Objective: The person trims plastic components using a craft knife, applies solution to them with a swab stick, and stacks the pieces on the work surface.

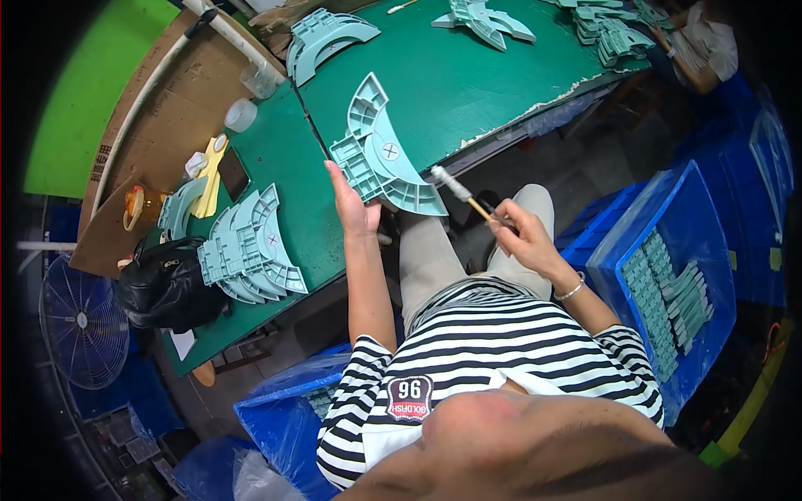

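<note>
My left hand (357, 204) grips a curved teal plastic part (376, 154) by its lower left edge, tilted up over the table's front edge. Ribbed pockets line one side of the part, and a round mark with a cross sits near its middle. My right hand (526, 240) is closed around a thin wooden stick (479, 209) with a white wrapped tip. That tip points toward the part's lower right end, apart from it. To the left lies a stack of similar teal parts (242, 246), the top one also marked with a cross.
More teal parts (330, 37) lie on the green table (276, 146). A black bag (163, 284), a phone (234, 174) and a fan (81, 320) are at left. At right stands a blue crate (601, 250) of stacked teal parts. Another person's arm (693, 71) reaches in top right.
</note>
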`<state>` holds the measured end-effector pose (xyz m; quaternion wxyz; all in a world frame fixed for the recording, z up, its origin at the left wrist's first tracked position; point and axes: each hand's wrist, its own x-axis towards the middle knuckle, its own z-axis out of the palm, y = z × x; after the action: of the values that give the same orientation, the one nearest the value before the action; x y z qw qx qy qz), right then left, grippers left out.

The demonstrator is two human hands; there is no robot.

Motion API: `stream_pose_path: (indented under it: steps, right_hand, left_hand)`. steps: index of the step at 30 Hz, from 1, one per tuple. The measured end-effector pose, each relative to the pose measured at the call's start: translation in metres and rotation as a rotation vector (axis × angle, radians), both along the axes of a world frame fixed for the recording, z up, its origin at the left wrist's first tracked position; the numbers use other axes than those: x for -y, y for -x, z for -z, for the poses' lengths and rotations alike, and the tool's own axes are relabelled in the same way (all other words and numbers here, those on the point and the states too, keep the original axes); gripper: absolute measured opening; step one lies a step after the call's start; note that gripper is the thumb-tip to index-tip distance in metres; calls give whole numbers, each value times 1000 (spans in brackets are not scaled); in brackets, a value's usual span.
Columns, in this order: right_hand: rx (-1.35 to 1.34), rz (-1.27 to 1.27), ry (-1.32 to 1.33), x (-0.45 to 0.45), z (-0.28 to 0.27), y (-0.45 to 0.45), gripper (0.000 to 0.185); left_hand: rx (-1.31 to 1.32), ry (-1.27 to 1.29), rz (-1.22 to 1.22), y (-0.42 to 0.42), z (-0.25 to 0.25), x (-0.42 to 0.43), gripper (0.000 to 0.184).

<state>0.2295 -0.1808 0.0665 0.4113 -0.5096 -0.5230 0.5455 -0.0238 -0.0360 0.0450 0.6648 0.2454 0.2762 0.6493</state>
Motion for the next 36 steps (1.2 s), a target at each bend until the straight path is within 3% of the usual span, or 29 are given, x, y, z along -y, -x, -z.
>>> stream_pose_path:
  steps: [6, 10, 18, 27, 36]
  right_hand:
    - [-114, 69, -71, 2, -4, -11, 12]
    - [37, 105, -167, 4, 7, -10, 15]
    - [40, 169, -179, 3, 10, -8, 17]
    - [21, 215, -183, 0, 15, -10, 15]
    - [78, 379, -309, -24, 19, -22, 10]
  left_hand:
    - [64, -22, 112, 4, 11, 4, 56]
    - [95, -5, 184, 2, 3, 9, 59]
    - [238, 23, 324, 8, 0, 14, 59]
    - [78, 1, 189, 5, -4, 19, 54]
    - [90, -12, 204, 7, -4, 24, 54]
